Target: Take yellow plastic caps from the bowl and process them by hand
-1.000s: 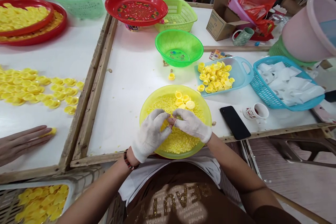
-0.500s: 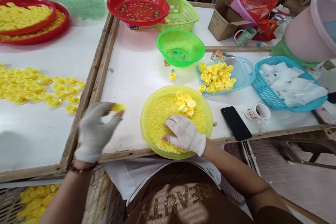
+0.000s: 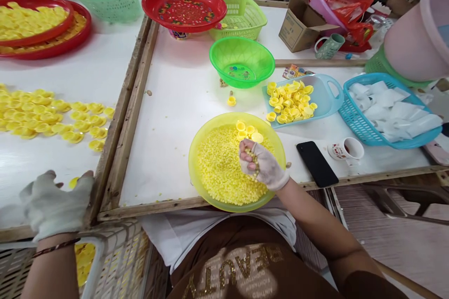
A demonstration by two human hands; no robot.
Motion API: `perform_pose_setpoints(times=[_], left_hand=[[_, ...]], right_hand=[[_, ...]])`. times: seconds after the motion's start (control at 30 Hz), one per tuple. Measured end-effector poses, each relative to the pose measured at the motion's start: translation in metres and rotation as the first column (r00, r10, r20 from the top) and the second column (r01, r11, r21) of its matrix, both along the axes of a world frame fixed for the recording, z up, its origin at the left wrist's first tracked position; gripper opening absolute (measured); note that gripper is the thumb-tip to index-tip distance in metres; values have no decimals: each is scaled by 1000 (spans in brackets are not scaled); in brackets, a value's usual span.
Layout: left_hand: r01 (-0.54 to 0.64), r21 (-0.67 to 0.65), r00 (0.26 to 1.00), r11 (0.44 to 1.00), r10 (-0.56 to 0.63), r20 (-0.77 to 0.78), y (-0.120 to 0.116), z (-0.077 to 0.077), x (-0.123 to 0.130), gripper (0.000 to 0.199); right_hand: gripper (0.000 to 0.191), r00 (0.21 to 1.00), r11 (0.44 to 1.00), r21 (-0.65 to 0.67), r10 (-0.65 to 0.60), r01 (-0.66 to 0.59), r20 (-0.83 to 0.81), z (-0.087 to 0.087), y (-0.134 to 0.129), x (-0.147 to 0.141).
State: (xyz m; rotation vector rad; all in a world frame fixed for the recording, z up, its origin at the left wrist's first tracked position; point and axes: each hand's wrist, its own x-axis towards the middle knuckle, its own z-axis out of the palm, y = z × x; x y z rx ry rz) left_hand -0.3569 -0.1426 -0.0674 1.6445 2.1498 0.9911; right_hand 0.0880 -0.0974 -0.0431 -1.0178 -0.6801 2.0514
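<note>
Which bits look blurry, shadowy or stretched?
In the head view, the left hand looks slightly blurred; the black phone looks crisp; a soft shadow falls on the white tabletop beside that hand; the pink bucket seems stretched near the edge.

The right hand holds yellow beads over the yellow bowl. From that bowl, the left hand is spread at nine o'clock, near a yellow piece.

The brown shirt at the near edge reads "BEAUTY" in glittery capitals, upside down from this view, over smaller pale lettering too faint to read surely. Print on the cardboard box, far right, is too small to make out.
</note>
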Motion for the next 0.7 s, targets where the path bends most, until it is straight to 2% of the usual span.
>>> perform_pose_setpoints(times=[0.07,0.1,0.13,0.17,0.23,0.27,0.3,0.37,0.43,0.53,0.6,0.7], left_hand=[[-165,163,967,973,193,-167,12,15,39,30],[-85,190,967,978,127,-221,19,22,66,30],[60,181,972,982,-16,-235,27,28,97,26],[223,161,962,961,-191,-195,34,33,130,24],[503,146,864,852,-498,-71,49,36,200,19],[602,115,798,790,-600,-58,55,35,232,17],[659,61,752,750,-655,-79,62,33,261,16],[686,-39,722,726,-687,-84,73,27,302,14],[668,-92,734,739,-674,-81,83,21,318,12],[627,-58,778,777,-628,18,89,17,308,16],[605,-51,779,795,-577,245,85,19,292,15],[596,-125,680,793,-416,603,73,22,276,18]], right_hand=[[27,986,990,-87,-120,111,-115,2,7,9],[26,976,983,-97,-168,155,-140,4,9,12],[26,967,977,-89,-205,193,-152,6,12,16],[27,959,972,-65,-235,228,-156,9,13,18],[31,947,957,15,-284,290,-151,17,15,21],[34,943,948,58,-301,312,-140,22,15,22],[36,940,939,97,-316,329,-126,26,15,22],[40,932,920,158,-346,359,-104,33,14,21],[42,921,898,204,-377,389,-96,37,13,19],[43,904,858,293,-422,421,-64,38,14,12],[42,895,827,370,-445,422,-27,36,16,3],[40,886,779,468,-464,417,-15,33,21,-17]])
